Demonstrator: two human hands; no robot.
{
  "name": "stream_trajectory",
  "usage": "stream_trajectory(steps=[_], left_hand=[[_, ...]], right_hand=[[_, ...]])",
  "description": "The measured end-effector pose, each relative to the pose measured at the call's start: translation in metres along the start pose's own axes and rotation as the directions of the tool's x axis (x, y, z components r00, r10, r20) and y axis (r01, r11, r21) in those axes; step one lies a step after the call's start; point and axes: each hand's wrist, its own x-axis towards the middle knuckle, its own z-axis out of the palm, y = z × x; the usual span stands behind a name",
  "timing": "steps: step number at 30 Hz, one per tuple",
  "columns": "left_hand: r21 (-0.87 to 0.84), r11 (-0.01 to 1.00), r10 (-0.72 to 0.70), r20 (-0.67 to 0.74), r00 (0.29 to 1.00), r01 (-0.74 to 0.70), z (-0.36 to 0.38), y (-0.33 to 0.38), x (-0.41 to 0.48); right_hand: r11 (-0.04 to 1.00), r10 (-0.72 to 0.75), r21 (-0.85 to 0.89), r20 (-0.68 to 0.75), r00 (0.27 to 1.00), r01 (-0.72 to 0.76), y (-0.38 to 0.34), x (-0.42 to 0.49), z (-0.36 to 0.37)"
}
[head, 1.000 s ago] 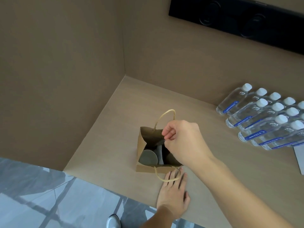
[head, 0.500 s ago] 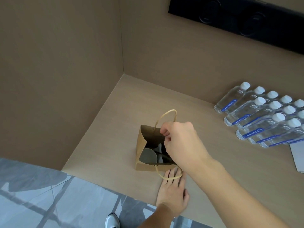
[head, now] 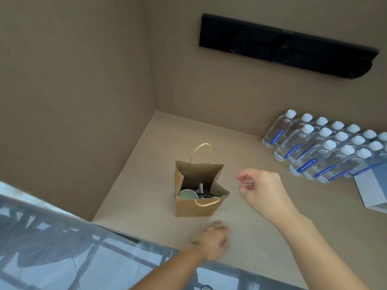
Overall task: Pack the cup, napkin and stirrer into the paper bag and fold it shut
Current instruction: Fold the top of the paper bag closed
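The brown paper bag point(head: 194, 208) stands upright and open on the beige counter point(head: 142, 185), with one handle up at the back and the other flopped over the front rim. Inside it I see a pale green cup point(head: 186, 194), a white piece point(head: 201, 187) and dark shapes that I cannot identify. My right hand point(head: 261, 187) hovers just right of the bag, clear of it, fingers curled with nothing visibly in them. My left hand point(head: 213, 240) is blurred near the counter's front edge below the bag, fingers curled and off the bag.
Several water bottles point(head: 326, 151) lie in rows at the back right, with a pale box point(head: 372, 189) beside them. Brown walls close the counter's left and back sides. A black bar point(head: 287, 47) is mounted on the back wall. The counter edge runs along the front.
My right hand has come out of the bag's mouth and moved right. My left hand has lifted off the counter by the bag's front and pulled back towards me. The bag stays open.
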Motion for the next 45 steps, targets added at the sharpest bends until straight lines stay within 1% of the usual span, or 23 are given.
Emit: stream_trajectory(steps=[2,6,8,10,11,13,14,16,19,25,29,31,32,34,37,39,43,45], left_hand=[[-0.037,0.998,-0.058,0.04,0.998,0.059,-0.027,-0.009,-0.024],[-0.033,0.981,-0.192,0.048,0.98,0.194,-0.087,-0.031,-0.078],[-0.012,0.967,-0.253,-0.004,0.968,0.253,-0.12,-0.035,-0.105],[-0.052,0.957,-0.288,-0.135,0.948,0.284,-0.148,-0.033,-0.127],[-0.098,0.957,-0.287,-0.218,0.933,0.271,-0.158,-0.031,-0.134],[-0.202,0.962,-0.249,-0.358,0.9,0.185,-0.168,-0.022,-0.136],[-0.241,0.961,-0.228,-0.402,0.887,0.137,-0.169,-0.017,-0.133],[-0.285,0.956,-0.201,-0.447,0.872,0.074,-0.168,-0.009,-0.123],[-0.316,0.948,-0.185,-0.481,0.857,0.028,-0.163,-0.005,-0.11],[-0.341,0.94,-0.199,-0.554,0.808,-0.003,-0.168,-0.012,-0.105],[-0.336,0.941,-0.165,-0.56,0.812,-0.04,-0.168,-0.027,-0.103],[-0.337,0.939,-0.144,-0.571,0.808,-0.071,-0.169,-0.027,-0.102],[-0.347,0.935,-0.149,-0.58,0.801,-0.077,-0.169,-0.025,-0.101],[-0.398,0.915,-0.201,-0.597,0.777,-0.069,-0.168,-0.025,-0.097],[-0.471,0.881,-0.302,-0.632,0.714,-0.045,-0.163,-0.03,-0.09],[-0.502,0.862,-0.32,-0.647,0.692,-0.071,-0.161,-0.031,-0.089],[-0.478,0.869,-0.275,-0.679,0.68,-0.126,-0.157,-0.033,-0.088],[-0.459,0.879,-0.243,-0.667,0.704,-0.132,-0.155,-0.037,-0.086]], right_hand=[[0.999,0.028,0.027,0.079,0.996,-0.031,0.008,-0.002,0.01],[0.995,0.002,0.1,0.255,0.967,-0.029,0.013,-0.006,0.026],[0.993,-0.006,0.113,0.3,0.954,-0.029,0.013,-0.007,0.031],[0.993,-0.013,0.119,0.303,0.953,-0.024,0.011,-0.007,0.034],[0.991,-0.014,0.133,0.296,0.955,-0.026,0.01,-0.006,0.036],[0.985,-0.027,0.17,0.281,0.959,-0.022,0.008,-0.005,0.039],[0.983,-0.041,0.183,0.275,0.961,-0.011,0.006,-0.005,0.04],[0.978,-0.075,0.207,0.242,0.967,0.024,0.003,-0.005,0.045],[0.965,-0.082,0.26,0.196,0.977,0.029,0.002,-0.002,0.06],[0.929,-0.008,0.37,0.095,0.995,-0.027,0.014,0.007,0.084],[0.892,-0.068,0.452,0.092,0.993,0.02,0.019,0.005,0.086],[0.878,-0.03,0.479,0.079,0.996,-0.011,0.019,0.006,0.088],[0.876,0.013,0.481,0.065,0.998,-0.043,0.018,0.006,0.089],[0.855,0.091,0.512,0.017,0.996,-0.087,0.017,0.007,0.092],[0.771,0.156,0.63,-0.05,0.987,-0.09,0.017,0.006,0.098],[0.702,0.189,0.703,-0.033,0.981,-0.112,0.016,0.004,0.099],[0.663,0.217,0.736,-0.012,0.976,-0.138,0.017,0.004,0.105],[0.631,0.246,0.761,-0.01,0.969,-0.153,0.018,0.004,0.107]])
